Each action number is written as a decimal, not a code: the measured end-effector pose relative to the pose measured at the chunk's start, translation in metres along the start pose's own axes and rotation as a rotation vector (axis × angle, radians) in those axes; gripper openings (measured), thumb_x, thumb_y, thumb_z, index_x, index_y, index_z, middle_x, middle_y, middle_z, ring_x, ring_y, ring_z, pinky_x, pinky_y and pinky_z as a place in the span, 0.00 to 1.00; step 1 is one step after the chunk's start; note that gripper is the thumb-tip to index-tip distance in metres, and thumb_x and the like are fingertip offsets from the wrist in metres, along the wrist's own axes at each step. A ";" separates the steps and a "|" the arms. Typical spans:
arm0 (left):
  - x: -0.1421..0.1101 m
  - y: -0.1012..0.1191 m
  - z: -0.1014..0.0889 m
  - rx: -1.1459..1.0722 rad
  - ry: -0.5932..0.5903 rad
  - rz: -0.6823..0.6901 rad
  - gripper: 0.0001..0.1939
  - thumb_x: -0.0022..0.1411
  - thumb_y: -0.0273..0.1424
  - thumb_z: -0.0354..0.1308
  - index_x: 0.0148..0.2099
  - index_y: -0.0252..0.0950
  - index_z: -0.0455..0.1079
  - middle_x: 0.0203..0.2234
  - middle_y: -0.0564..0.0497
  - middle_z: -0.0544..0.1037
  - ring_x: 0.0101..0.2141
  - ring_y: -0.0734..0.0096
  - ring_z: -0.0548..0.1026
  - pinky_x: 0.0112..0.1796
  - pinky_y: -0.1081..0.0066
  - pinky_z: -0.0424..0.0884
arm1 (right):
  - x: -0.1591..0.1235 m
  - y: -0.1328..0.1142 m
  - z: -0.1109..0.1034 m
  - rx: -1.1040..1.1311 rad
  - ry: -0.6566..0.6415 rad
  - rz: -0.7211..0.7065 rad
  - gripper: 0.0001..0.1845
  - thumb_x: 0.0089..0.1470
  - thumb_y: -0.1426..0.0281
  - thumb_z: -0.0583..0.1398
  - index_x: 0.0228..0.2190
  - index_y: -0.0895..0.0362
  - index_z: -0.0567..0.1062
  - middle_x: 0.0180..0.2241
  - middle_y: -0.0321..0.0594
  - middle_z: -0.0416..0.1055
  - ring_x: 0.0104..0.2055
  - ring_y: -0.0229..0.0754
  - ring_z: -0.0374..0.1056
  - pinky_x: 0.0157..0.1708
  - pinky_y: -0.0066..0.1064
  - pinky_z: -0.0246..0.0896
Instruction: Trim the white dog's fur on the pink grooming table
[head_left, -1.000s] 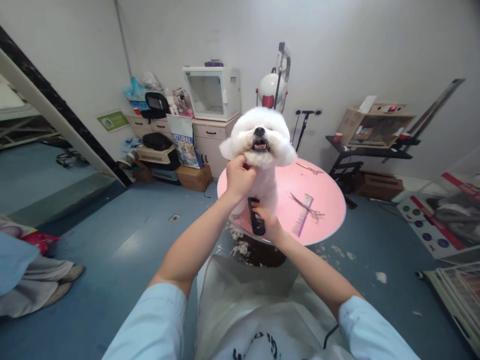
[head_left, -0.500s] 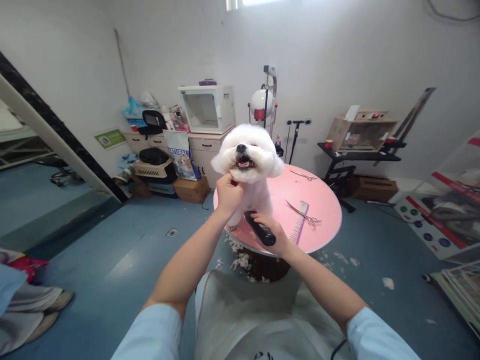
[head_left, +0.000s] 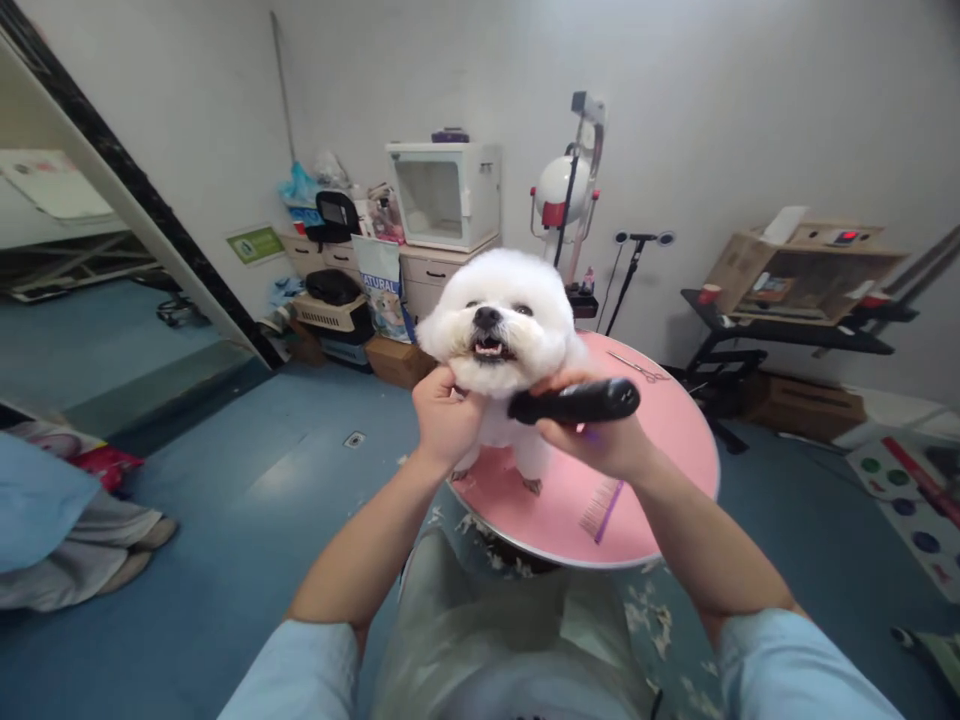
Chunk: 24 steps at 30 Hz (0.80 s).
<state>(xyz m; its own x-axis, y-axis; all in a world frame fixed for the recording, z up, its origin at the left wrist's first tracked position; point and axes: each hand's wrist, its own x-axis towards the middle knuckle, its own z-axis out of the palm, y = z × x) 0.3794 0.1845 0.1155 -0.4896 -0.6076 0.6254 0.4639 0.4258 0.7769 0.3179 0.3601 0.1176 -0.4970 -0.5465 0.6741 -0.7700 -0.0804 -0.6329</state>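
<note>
A fluffy white dog (head_left: 502, 300) faces me on a round pink table (head_left: 559, 500), its mouth partly open. My left hand (head_left: 448, 415) is closed on the fur under its jaw, at the left side of the chin. In my right hand (head_left: 600, 430) is a black hair clipper (head_left: 581, 402), its head turned toward the dog's throat. The fingers of that hand reach up to the fur below the right cheek. On the table lie a purple-backed comb (head_left: 602, 510) under my right wrist and a pair of scissors (head_left: 637, 367) farther back.
White fur clippings (head_left: 649, 620) lie on the blue floor around the table. Behind stand drawers with a white cabinet (head_left: 446, 195) and a dryer on a stand (head_left: 562, 190). A wooden box (head_left: 814, 275) rests on a black stand at right. A person's legs (head_left: 90, 540) show at left.
My right hand has raised the clipper from the dog's chest to its throat and turned it nearly level. The dog's head has come down to face me. My view has shifted.
</note>
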 end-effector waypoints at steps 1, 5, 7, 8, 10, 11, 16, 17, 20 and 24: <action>0.000 0.000 0.001 0.012 0.011 -0.002 0.08 0.44 0.31 0.59 0.20 0.31 0.69 0.16 0.56 0.67 0.20 0.80 0.61 0.24 0.79 0.60 | -0.004 0.004 0.000 0.000 -0.040 0.026 0.15 0.48 0.68 0.66 0.38 0.51 0.71 0.38 0.39 0.75 0.38 0.44 0.74 0.38 0.38 0.74; 0.003 0.006 0.005 0.077 0.023 -0.020 0.07 0.45 0.29 0.59 0.20 0.32 0.68 0.16 0.56 0.67 0.20 0.80 0.62 0.23 0.79 0.60 | -0.008 0.011 -0.010 0.075 -0.080 0.066 0.15 0.51 0.68 0.64 0.41 0.49 0.68 0.40 0.41 0.75 0.42 0.46 0.74 0.43 0.42 0.73; 0.006 0.011 0.007 0.113 0.033 -0.061 0.07 0.45 0.30 0.58 0.20 0.32 0.68 0.16 0.55 0.69 0.20 0.80 0.63 0.24 0.79 0.61 | 0.004 0.011 -0.018 0.121 -0.011 0.033 0.17 0.51 0.67 0.64 0.42 0.49 0.66 0.41 0.42 0.74 0.44 0.47 0.73 0.45 0.45 0.72; 0.007 0.013 0.008 0.130 0.044 -0.092 0.07 0.45 0.30 0.58 0.19 0.32 0.68 0.16 0.55 0.69 0.20 0.79 0.63 0.24 0.79 0.61 | 0.012 0.012 -0.022 0.125 0.006 0.024 0.17 0.50 0.67 0.65 0.41 0.49 0.66 0.41 0.42 0.74 0.45 0.47 0.73 0.46 0.44 0.71; 0.009 0.016 0.010 0.160 0.062 -0.166 0.08 0.44 0.31 0.58 0.19 0.32 0.68 0.15 0.55 0.68 0.20 0.79 0.63 0.24 0.79 0.60 | 0.024 0.015 -0.026 0.089 -0.045 0.062 0.17 0.49 0.66 0.65 0.40 0.51 0.67 0.40 0.42 0.74 0.43 0.46 0.73 0.44 0.41 0.72; 0.010 0.018 0.011 0.170 0.070 -0.204 0.08 0.44 0.31 0.58 0.19 0.32 0.68 0.15 0.55 0.68 0.20 0.79 0.63 0.23 0.78 0.60 | 0.028 0.018 -0.028 0.056 -0.100 0.101 0.16 0.48 0.67 0.65 0.39 0.51 0.68 0.39 0.41 0.74 0.41 0.45 0.73 0.43 0.39 0.72; 0.016 0.026 0.014 0.195 0.073 -0.281 0.08 0.43 0.31 0.56 0.18 0.32 0.67 0.15 0.54 0.68 0.20 0.78 0.63 0.23 0.78 0.59 | 0.034 0.020 -0.031 0.035 -0.166 0.235 0.15 0.48 0.67 0.64 0.39 0.53 0.69 0.39 0.41 0.74 0.37 0.42 0.73 0.35 0.34 0.73; 0.017 0.027 0.015 0.202 0.066 -0.273 0.08 0.43 0.31 0.56 0.18 0.32 0.66 0.15 0.54 0.68 0.20 0.78 0.63 0.23 0.78 0.59 | 0.034 0.019 -0.030 0.055 -0.122 0.247 0.16 0.49 0.67 0.64 0.40 0.53 0.68 0.39 0.41 0.74 0.34 0.41 0.73 0.31 0.32 0.72; 0.020 0.030 0.018 0.207 0.042 -0.244 0.06 0.43 0.30 0.56 0.18 0.32 0.67 0.15 0.53 0.69 0.20 0.76 0.65 0.23 0.78 0.60 | 0.033 0.015 -0.021 0.030 -0.068 0.273 0.17 0.48 0.66 0.64 0.40 0.53 0.67 0.35 0.40 0.74 0.29 0.40 0.71 0.27 0.32 0.71; 0.018 0.026 0.016 0.201 -0.039 -0.225 0.04 0.44 0.26 0.55 0.21 0.33 0.69 0.19 0.51 0.73 0.22 0.73 0.68 0.25 0.76 0.63 | 0.015 0.011 -0.005 -0.064 -0.182 0.280 0.13 0.48 0.67 0.63 0.38 0.53 0.69 0.35 0.41 0.75 0.36 0.46 0.74 0.36 0.38 0.73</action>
<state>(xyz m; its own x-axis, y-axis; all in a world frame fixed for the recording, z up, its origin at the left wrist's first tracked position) 0.3709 0.1954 0.1481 -0.5934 -0.6770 0.4354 0.1869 0.4102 0.8926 0.3004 0.3551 0.1222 -0.6180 -0.6800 0.3947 -0.6401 0.1436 -0.7548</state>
